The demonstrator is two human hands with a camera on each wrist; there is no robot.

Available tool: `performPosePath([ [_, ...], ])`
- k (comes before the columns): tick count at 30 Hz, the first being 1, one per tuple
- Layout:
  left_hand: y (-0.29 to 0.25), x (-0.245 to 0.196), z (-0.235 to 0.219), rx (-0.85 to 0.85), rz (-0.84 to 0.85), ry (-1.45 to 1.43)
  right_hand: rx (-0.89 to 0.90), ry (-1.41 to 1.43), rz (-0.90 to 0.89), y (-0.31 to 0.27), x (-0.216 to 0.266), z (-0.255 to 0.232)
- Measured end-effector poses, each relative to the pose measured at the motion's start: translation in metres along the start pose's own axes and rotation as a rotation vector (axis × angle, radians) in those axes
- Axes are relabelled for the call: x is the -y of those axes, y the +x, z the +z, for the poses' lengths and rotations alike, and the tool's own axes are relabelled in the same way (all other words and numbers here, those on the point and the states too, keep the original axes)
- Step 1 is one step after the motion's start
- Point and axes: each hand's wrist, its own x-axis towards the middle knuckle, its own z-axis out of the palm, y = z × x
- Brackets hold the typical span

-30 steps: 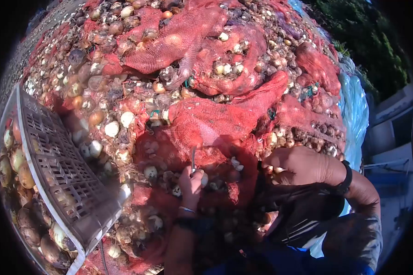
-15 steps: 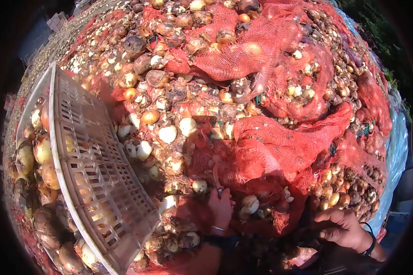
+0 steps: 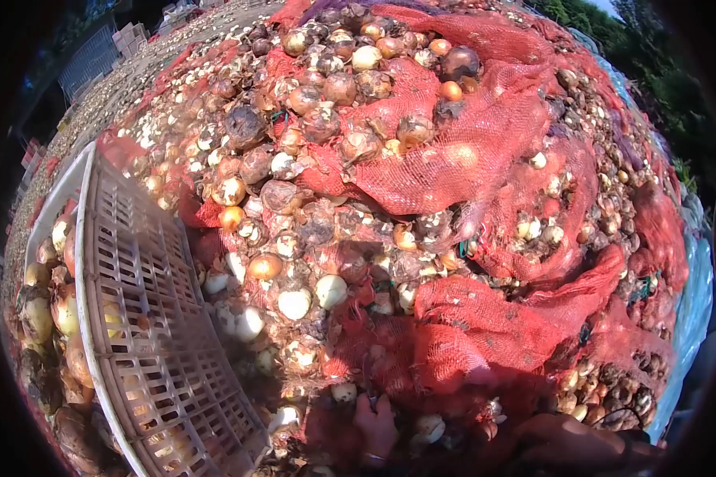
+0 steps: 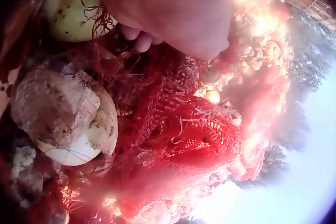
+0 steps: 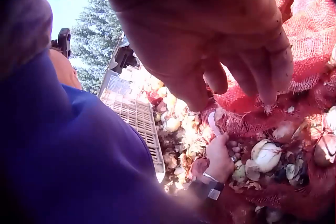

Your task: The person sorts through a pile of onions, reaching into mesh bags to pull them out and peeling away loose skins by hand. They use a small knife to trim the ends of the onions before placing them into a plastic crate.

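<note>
In the head view my left hand (image 3: 374, 425) is low in the middle, over red mesh and loose onions. The right wrist view shows its fingers curled round a knife with a short curved blade (image 5: 213, 123) pointing up. Close beside that hand lie a pale onion (image 4: 76, 8) and a half-peeled onion (image 4: 73, 124) with torn brown skin. My right hand (image 5: 210, 35) hangs over the red mesh bag (image 5: 307, 50), its fingers loosely bent and nothing between them. In the head view, shadow darkens the right hand at the lower right.
A slatted plastic crate (image 3: 147, 318) stands tilted at the left, with several onions (image 3: 68, 310) behind its wall. Onions and red mesh bags (image 3: 485, 326) cover the heap ahead. Blue plastic sheeting (image 3: 692, 318) borders the right side.
The head view has swung up and left, so both hands now sit lower in it. My right hand has drawn away from the onions at the right and its fingers have loosened. The left still holds the knife.
</note>
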Motion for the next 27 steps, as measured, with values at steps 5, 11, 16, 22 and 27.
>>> performPosePath([
  [5, 0.000, 0.014, 0.003, -0.047, 0.001, 0.037, 0.082, -0.083, -0.009, 0.030, 0.006, -0.003],
  [11, 0.003, 0.019, 0.005, -0.070, 0.051, 0.196, 0.196, -0.210, -0.022, 0.061, 0.020, -0.005],
  [16, -0.001, 0.001, 0.009, -0.059, 0.190, 0.307, 0.264, -0.300, -0.043, 0.063, 0.029, 0.000],
  [22, -0.004, -0.011, 0.003, -0.008, 0.176, 0.489, 0.348, -0.469, -0.115, 0.053, 0.048, 0.033],
  [27, 0.002, 0.009, -0.021, -0.027, 0.004, 0.584, 0.433, -0.590, -0.135, 0.027, 0.054, 0.064],
])
